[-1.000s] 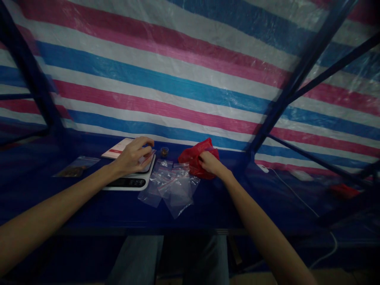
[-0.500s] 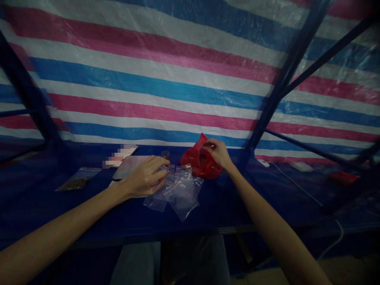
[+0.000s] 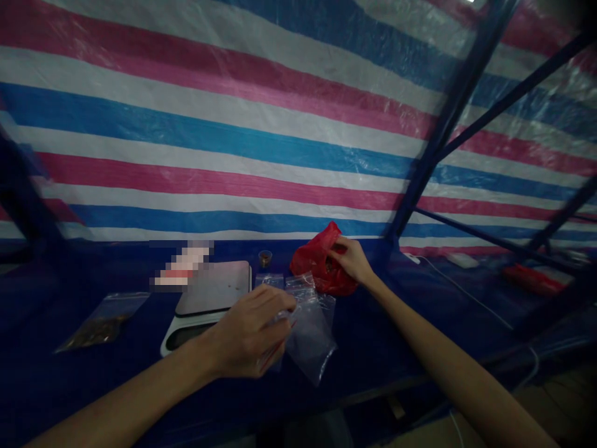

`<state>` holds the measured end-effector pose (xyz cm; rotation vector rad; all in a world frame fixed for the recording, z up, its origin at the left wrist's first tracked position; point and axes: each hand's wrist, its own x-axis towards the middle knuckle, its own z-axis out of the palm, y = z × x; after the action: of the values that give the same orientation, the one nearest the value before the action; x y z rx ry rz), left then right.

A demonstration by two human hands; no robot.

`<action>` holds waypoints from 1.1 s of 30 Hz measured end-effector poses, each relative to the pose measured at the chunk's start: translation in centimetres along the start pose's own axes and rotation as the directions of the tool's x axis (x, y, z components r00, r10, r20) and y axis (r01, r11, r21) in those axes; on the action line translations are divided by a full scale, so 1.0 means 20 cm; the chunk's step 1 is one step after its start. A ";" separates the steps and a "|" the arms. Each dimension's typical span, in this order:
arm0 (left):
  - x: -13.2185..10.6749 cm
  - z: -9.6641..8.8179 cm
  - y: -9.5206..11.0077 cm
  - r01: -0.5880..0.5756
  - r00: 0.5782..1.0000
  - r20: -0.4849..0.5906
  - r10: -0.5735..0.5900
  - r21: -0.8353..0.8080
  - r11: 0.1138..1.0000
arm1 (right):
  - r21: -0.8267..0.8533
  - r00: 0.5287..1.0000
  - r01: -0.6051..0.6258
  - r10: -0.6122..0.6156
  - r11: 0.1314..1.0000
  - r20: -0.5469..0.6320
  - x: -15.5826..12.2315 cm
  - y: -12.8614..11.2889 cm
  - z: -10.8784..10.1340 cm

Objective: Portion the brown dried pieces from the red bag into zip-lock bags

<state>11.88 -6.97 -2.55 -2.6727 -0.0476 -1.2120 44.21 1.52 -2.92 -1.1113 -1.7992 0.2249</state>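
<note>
My left hand (image 3: 254, 333) has its fingers closed on a clear zip bag (image 3: 276, 353) with a red stripe, mostly covered by the hand. More clear zip bags (image 3: 310, 339) lie overlapping on the blue table, just right of it. My right hand (image 3: 353, 260) is at the mouth of a crumpled red plastic bag (image 3: 313, 254), its fingers curled together inside the opening. Small brown pieces (image 3: 330, 266) show in that bag; what the fingertips pinch is hidden. Behind the left hand sits a flat kitchen scale (image 3: 214, 286), with a few specks on its plate.
A small clear cup (image 3: 265, 259) with brown contents stands behind the zip bags. At left lie a filled zip bag (image 3: 100, 326) and a blurred-out pinkish item (image 3: 184, 266). Blue metal posts (image 3: 422, 168) and a white cable (image 3: 466, 295) are at right.
My left hand has come back toward me, off the scale, with a zip bag in its fingers. My right hand stays at the red bag. The view has shifted.
</note>
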 end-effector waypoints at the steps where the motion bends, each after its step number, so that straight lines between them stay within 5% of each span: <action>1: 0.00 0.01 0.01 -0.003 1.000 0.011 0.003 -0.004 1.000 | 0.018 0.999 -0.023 0.024 1.000 -0.033 0.00 0.00 -0.01; 5: -0.01 0.05 0.05 -0.093 0.991 0.100 0.088 0.042 0.995 | 0.085 0.988 -0.096 0.106 0.992 -0.114 0.01 0.01 -0.02; 10: -0.02 0.05 0.06 -0.193 0.975 0.140 0.174 0.135 0.972 | 0.145 0.984 -0.151 0.162 0.978 -0.069 0.01 -0.02 0.00; 19: 0.01 0.07 0.05 -0.165 0.974 0.182 0.137 0.149 0.975 | 0.083 0.906 -0.133 0.156 0.988 -0.394 0.08 -0.05 -0.15; 25: -0.01 0.11 0.06 -0.202 0.954 0.243 0.175 0.090 0.975 | -0.007 0.843 0.079 -0.071 0.997 -0.533 0.10 -0.35 -0.15; 27: -0.02 0.12 0.07 -0.194 0.950 0.263 0.168 0.076 0.978 | -0.062 0.909 0.164 -0.176 0.984 -0.377 0.14 -0.48 -0.05; 29: -0.02 0.11 0.08 -0.180 0.946 0.282 0.158 0.055 0.982 | -0.058 0.967 0.254 -0.255 0.965 -0.008 0.22 -0.55 0.09; 31: -0.02 0.11 0.09 -0.155 0.946 0.291 0.141 0.026 0.988 | -0.050 0.908 0.288 -0.256 0.956 0.331 0.33 -0.57 0.23; 33: -0.02 0.10 0.10 -0.129 0.949 0.289 0.124 -0.001 0.992 | -0.049 0.810 0.342 -0.268 0.939 0.522 0.44 -0.54 0.35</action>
<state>13.33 -8.54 -4.54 -2.7656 0.0679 -0.7737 31.27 4.38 5.35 -0.8834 -2.4767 0.2124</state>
